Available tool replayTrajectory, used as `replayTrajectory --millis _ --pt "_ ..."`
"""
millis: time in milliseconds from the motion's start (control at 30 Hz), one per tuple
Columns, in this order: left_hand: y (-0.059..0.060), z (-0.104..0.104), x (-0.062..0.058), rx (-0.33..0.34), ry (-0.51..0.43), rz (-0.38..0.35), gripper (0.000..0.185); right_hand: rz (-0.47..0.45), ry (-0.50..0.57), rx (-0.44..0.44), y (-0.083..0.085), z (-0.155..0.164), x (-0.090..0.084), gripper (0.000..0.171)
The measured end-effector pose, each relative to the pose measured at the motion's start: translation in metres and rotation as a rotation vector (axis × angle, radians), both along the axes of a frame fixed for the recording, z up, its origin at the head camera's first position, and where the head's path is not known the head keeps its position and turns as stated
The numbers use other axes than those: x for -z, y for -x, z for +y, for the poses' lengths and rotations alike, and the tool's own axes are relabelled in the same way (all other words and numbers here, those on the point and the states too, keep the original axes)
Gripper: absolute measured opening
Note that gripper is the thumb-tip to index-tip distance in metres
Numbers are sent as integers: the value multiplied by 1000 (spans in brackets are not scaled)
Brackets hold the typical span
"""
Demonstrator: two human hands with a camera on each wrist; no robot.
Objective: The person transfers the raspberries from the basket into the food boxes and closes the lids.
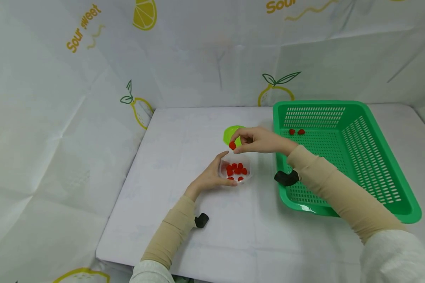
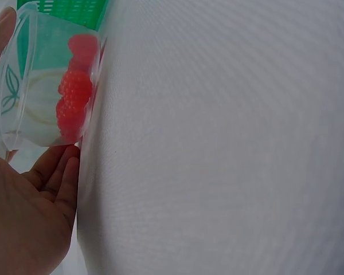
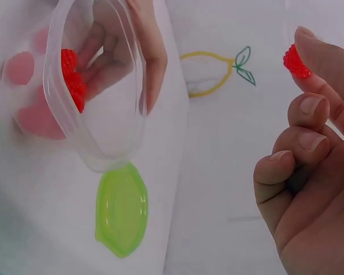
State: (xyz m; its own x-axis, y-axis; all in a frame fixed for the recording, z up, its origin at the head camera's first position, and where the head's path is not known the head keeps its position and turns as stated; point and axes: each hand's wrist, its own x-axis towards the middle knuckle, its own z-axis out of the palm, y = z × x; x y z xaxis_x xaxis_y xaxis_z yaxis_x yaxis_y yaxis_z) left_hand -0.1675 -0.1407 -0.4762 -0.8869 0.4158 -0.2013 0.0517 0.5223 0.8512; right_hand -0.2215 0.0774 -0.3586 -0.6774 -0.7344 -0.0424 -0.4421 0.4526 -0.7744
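Observation:
A clear plastic tub (image 1: 250,173) with several red raspberries (image 1: 238,169) in it stands on the white table. My left hand (image 1: 211,174) holds the tub at its left side, thumb near and fingers at the far side. In the left wrist view the raspberries (image 2: 75,89) show through the tub's wall (image 2: 40,63). Above the tub's far rim, my right hand (image 1: 261,140) pinches one raspberry (image 1: 232,146) between thumb and index finger. In the right wrist view that raspberry (image 3: 297,62) sits at the fingertips, apart from the tub (image 3: 97,163).
A light-green lid (image 1: 230,133) lies behind the tub, partly hidden by the right hand. To the right stands a green slotted basket (image 1: 318,103), with two raspberries (image 1: 301,132) near its far left corner. The right forearm crosses over the basket. A lemon-print cloth hangs behind.

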Motion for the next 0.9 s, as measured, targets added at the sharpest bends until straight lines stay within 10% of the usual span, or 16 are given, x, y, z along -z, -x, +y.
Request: replayTrajectory --millis 900 --pt "1 -1 3 20 -51 20 99 -209 -270 -203 16 -30 41 23"
